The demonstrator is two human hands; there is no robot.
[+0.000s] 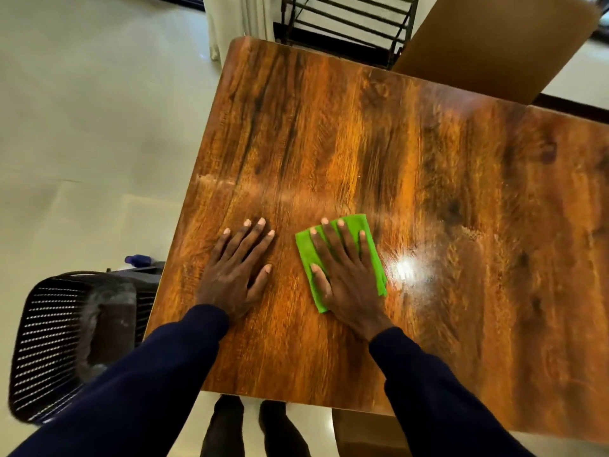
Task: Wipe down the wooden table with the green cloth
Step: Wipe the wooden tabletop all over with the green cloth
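Hands flat on the wooden table, cloth under the right

Floor (82, 127) of pale glossy tile filled the left side of the view. Low on that side stood a dark woven basket (49, 344), and just beyond it a blue bottle (138, 259) showed beside the table's left edge. The table (329, 133), a glossy brown wood top with strong grain, ran from the middle to the right edge of the view.

The left hand (235, 275) lay palm down on the bare wood near the left edge, fingers spread and straight, gripping nothing. A dark blue sleeve (148, 384) covered its arm to the wrist. Just to its right, apart from it, the green cloth (304, 255) lay folded flat on the tabletop, toward the near side. The right hand (346, 278) pressed down on the cloth with an open palm and splayed fingers, not closed around it; green showed between the fingers and past their tips. Further right, a bright glare spot (405, 268) shone on the wood just beside the cloth.

Beyond the far edge stood a dark slatted rack (346, 24), and to its right a brown chair back (487, 44). Below the near edge, two dark shoes (227, 423) stood on the tile.
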